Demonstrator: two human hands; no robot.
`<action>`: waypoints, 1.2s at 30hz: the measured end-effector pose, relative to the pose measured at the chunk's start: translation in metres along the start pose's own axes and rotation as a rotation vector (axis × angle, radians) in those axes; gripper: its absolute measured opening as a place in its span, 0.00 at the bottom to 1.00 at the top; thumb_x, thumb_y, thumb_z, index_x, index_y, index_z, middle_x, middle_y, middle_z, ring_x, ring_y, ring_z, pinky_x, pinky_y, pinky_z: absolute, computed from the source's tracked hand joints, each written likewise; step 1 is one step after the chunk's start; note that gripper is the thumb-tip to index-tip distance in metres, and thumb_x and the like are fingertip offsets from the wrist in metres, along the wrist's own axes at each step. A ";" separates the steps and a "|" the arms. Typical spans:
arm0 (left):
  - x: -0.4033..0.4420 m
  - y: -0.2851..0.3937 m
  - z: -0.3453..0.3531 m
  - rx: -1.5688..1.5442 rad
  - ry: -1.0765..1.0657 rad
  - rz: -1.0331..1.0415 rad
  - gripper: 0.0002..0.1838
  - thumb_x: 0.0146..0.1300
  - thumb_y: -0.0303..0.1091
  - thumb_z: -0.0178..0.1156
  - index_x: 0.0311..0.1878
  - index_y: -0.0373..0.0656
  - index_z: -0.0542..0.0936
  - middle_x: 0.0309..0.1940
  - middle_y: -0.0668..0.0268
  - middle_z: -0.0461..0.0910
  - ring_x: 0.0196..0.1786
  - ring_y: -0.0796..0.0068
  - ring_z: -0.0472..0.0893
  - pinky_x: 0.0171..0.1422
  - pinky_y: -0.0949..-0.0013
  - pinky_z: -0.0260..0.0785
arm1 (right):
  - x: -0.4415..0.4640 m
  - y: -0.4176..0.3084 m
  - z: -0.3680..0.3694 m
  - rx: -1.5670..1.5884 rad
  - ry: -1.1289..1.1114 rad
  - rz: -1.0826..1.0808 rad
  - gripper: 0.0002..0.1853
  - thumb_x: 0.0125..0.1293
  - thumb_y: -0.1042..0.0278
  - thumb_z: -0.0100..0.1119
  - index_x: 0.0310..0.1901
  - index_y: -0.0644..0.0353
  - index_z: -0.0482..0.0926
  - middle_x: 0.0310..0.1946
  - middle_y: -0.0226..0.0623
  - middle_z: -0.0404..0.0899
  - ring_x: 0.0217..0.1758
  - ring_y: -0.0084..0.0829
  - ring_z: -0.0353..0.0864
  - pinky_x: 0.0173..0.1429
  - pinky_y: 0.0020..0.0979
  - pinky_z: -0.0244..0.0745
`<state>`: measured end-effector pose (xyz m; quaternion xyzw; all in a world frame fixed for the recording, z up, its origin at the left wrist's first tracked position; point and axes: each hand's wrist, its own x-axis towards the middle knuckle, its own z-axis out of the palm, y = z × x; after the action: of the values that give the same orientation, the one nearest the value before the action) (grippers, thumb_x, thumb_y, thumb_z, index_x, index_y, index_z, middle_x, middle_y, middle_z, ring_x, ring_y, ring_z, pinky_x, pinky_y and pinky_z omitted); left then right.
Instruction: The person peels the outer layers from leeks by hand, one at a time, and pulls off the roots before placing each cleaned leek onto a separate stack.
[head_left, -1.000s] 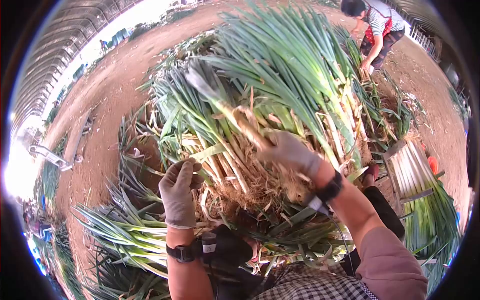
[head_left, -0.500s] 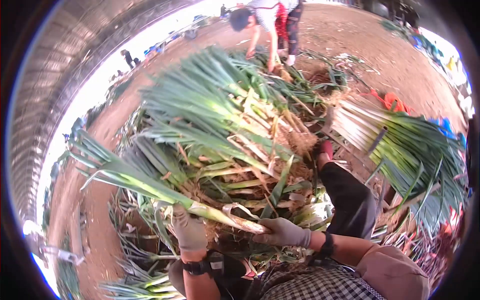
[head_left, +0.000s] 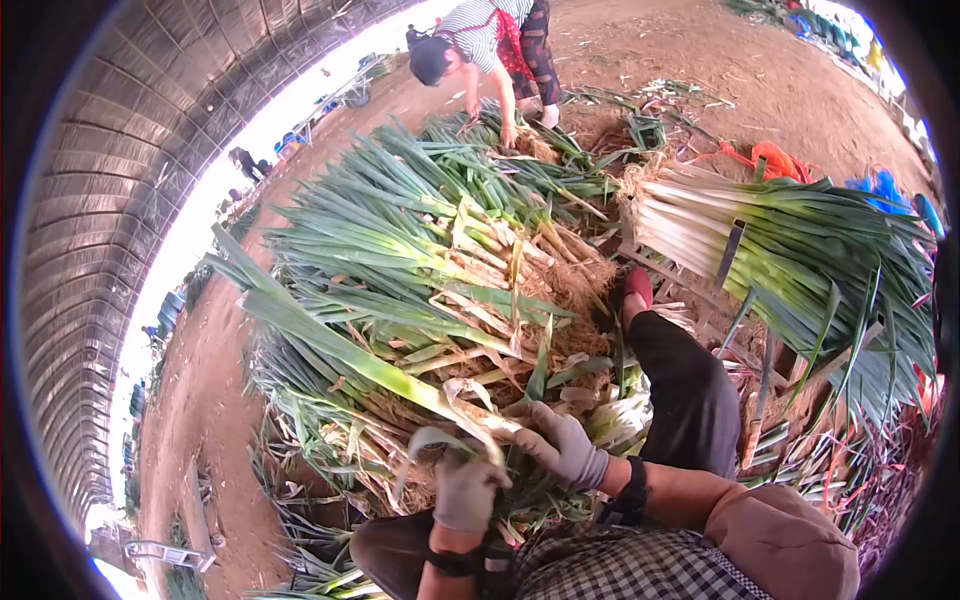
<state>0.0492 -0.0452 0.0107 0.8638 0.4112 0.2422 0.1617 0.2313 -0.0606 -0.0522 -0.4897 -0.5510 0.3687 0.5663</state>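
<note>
A long leek (head_left: 400, 383) slants across in front of me, green leaves up to the left and pale root end toward me. My right hand (head_left: 570, 447), in a pale glove, is closed around that root end. Below the stalk, my left hand (head_left: 464, 494), also gloved, is closed on a loose outer leek leaf (head_left: 428, 437) that curls over its fingers. A dry, peeling sheath (head_left: 470, 388) sticks up from the stalk. Just beyond lies a big heap of untrimmed leeks (head_left: 400, 220) with brown roots.
To the right, cleaned leeks (head_left: 690, 215) lie in a rack with a metal upright (head_left: 731, 255). Orange twine (head_left: 775, 162) is behind them. Another person (head_left: 490, 45) bends over the far side of the heap. My shoe (head_left: 637, 287) stands beside the rack.
My left hand has moved right and down along the leek toward its root end, drawing a leaf away. The leek's leafy end has shifted right, and the view has turned slightly.
</note>
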 end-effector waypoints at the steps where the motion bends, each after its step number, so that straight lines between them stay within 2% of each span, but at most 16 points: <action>1: -0.008 0.009 0.019 -0.795 -0.059 -0.557 0.04 0.48 0.24 0.63 0.26 0.46 0.82 0.32 0.65 0.80 0.38 0.70 0.80 0.40 0.69 0.74 | 0.001 0.000 -0.002 0.015 0.034 -0.024 0.29 0.67 0.44 0.54 0.53 0.65 0.74 0.23 0.49 0.78 0.28 0.47 0.82 0.33 0.40 0.73; 2: -0.013 0.012 0.026 -1.028 -0.272 -0.791 0.04 0.56 0.27 0.61 0.35 0.41 0.82 0.33 0.65 0.80 0.36 0.72 0.80 0.38 0.72 0.73 | 0.001 -0.001 -0.004 0.016 0.038 -0.021 0.29 0.67 0.44 0.54 0.53 0.65 0.74 0.23 0.49 0.78 0.28 0.47 0.82 0.33 0.40 0.73; 5: -0.047 0.011 0.057 -1.024 -0.584 -0.724 0.11 0.62 0.31 0.59 0.46 0.39 0.79 0.34 0.66 0.79 0.31 0.77 0.78 0.33 0.74 0.69 | 0.005 -0.005 -0.007 0.162 0.032 0.086 0.24 0.68 0.47 0.52 0.50 0.62 0.77 0.24 0.48 0.80 0.29 0.44 0.83 0.34 0.38 0.74; 7: -0.052 0.018 0.051 -1.014 -0.512 -0.981 0.10 0.61 0.33 0.60 0.43 0.40 0.81 0.32 0.69 0.80 0.30 0.78 0.77 0.31 0.74 0.70 | 0.012 -0.010 -0.018 0.126 0.025 0.026 0.23 0.68 0.48 0.54 0.48 0.63 0.79 0.20 0.45 0.78 0.24 0.42 0.82 0.30 0.38 0.72; 8: -0.053 -0.011 0.043 -0.762 -0.492 -0.884 0.14 0.64 0.36 0.60 0.47 0.35 0.81 0.31 0.66 0.82 0.29 0.79 0.80 0.29 0.72 0.71 | 0.013 -0.008 -0.024 -0.017 0.018 -0.018 0.21 0.67 0.51 0.56 0.48 0.62 0.80 0.18 0.43 0.76 0.21 0.39 0.79 0.27 0.37 0.70; 9: -0.068 -0.063 0.045 -0.330 -0.389 -0.447 0.13 0.65 0.37 0.59 0.42 0.36 0.82 0.27 0.66 0.82 0.23 0.79 0.77 0.25 0.74 0.70 | 0.015 -0.007 -0.026 -0.154 0.002 -0.065 0.20 0.67 0.53 0.58 0.48 0.62 0.81 0.16 0.42 0.74 0.17 0.37 0.77 0.25 0.36 0.69; 10: -0.026 -0.012 -0.009 -0.571 -0.205 -0.982 0.12 0.66 0.37 0.57 0.36 0.37 0.82 0.22 0.66 0.79 0.17 0.80 0.73 0.21 0.76 0.64 | 0.019 -0.015 -0.025 -0.033 0.061 -0.099 0.16 0.64 0.57 0.62 0.46 0.62 0.81 0.14 0.40 0.71 0.13 0.32 0.71 0.21 0.34 0.65; 12: -0.003 -0.022 -0.045 -0.669 0.107 -0.696 0.17 0.69 0.42 0.52 0.33 0.38 0.80 0.20 0.67 0.78 0.14 0.80 0.69 0.18 0.75 0.55 | 0.018 -0.021 -0.021 0.021 0.099 -0.089 0.15 0.62 0.60 0.64 0.46 0.62 0.81 0.14 0.40 0.71 0.13 0.31 0.69 0.22 0.32 0.65; 16: 0.062 -0.022 -0.086 -0.901 0.717 -0.408 0.24 0.72 0.48 0.52 0.55 0.34 0.75 0.41 0.64 0.81 0.36 0.77 0.79 0.34 0.76 0.72 | 0.019 -0.032 -0.029 -0.291 0.127 -0.337 0.17 0.57 0.62 0.68 0.47 0.58 0.81 0.20 0.36 0.74 0.19 0.34 0.74 0.25 0.33 0.68; 21: 0.061 -0.074 -0.100 -0.674 0.652 -0.183 0.23 0.73 0.41 0.51 0.64 0.37 0.68 0.55 0.60 0.77 0.57 0.62 0.78 0.57 0.52 0.75 | 0.026 -0.029 -0.032 -0.741 0.344 -0.667 0.21 0.53 0.63 0.70 0.50 0.53 0.80 0.28 0.31 0.75 0.25 0.36 0.76 0.30 0.36 0.71; 23: 0.069 -0.047 -0.101 -1.006 0.848 -0.450 0.21 0.72 0.37 0.54 0.63 0.36 0.68 0.55 0.58 0.77 0.57 0.60 0.78 0.58 0.51 0.75 | 0.031 -0.042 -0.036 -0.709 0.288 -0.503 0.18 0.56 0.63 0.69 0.49 0.55 0.81 0.27 0.33 0.78 0.26 0.37 0.78 0.32 0.35 0.72; 25: 0.061 -0.043 -0.094 -1.064 0.831 -0.372 0.21 0.71 0.36 0.56 0.62 0.35 0.69 0.55 0.57 0.77 0.55 0.60 0.79 0.58 0.52 0.75 | 0.038 -0.041 -0.056 -0.113 -0.572 0.196 0.16 0.59 0.61 0.68 0.47 0.58 0.81 0.26 0.37 0.80 0.27 0.39 0.80 0.34 0.33 0.73; 26: 0.058 -0.042 -0.091 -1.126 0.794 -0.349 0.20 0.71 0.36 0.57 0.61 0.35 0.70 0.55 0.57 0.77 0.55 0.61 0.79 0.58 0.53 0.75 | 0.034 -0.017 -0.055 0.246 -0.740 0.363 0.16 0.62 0.58 0.67 0.46 0.61 0.81 0.24 0.42 0.81 0.27 0.42 0.81 0.34 0.33 0.73; 27: 0.058 -0.041 -0.091 -1.189 0.757 -0.318 0.20 0.70 0.35 0.57 0.60 0.34 0.71 0.55 0.57 0.77 0.56 0.62 0.79 0.57 0.54 0.76 | 0.029 -0.020 -0.051 0.248 -0.737 0.365 0.16 0.62 0.58 0.67 0.46 0.61 0.81 0.24 0.42 0.81 0.27 0.42 0.81 0.34 0.33 0.73; 29: 0.059 -0.035 -0.096 -1.063 0.661 -0.270 0.18 0.69 0.33 0.57 0.58 0.36 0.72 0.54 0.58 0.77 0.54 0.63 0.80 0.57 0.56 0.76 | 0.028 -0.031 -0.041 -0.039 -0.440 -0.233 0.18 0.62 0.57 0.66 0.46 0.61 0.80 0.21 0.43 0.79 0.24 0.44 0.79 0.32 0.36 0.73; 36: 0.080 -0.032 -0.084 -1.133 0.783 -0.435 0.15 0.65 0.26 0.60 0.54 0.44 0.71 0.45 0.66 0.77 0.43 0.72 0.80 0.41 0.66 0.77 | 0.008 -0.020 -0.013 -0.544 0.009 -0.276 0.19 0.55 0.61 0.68 0.47 0.58 0.76 0.21 0.39 0.77 0.25 0.44 0.80 0.30 0.42 0.73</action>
<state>0.0269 0.0441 0.0881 0.3956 0.4129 0.6725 0.4699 0.2423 -0.0597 -0.0300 -0.5455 -0.6883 0.1248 0.4616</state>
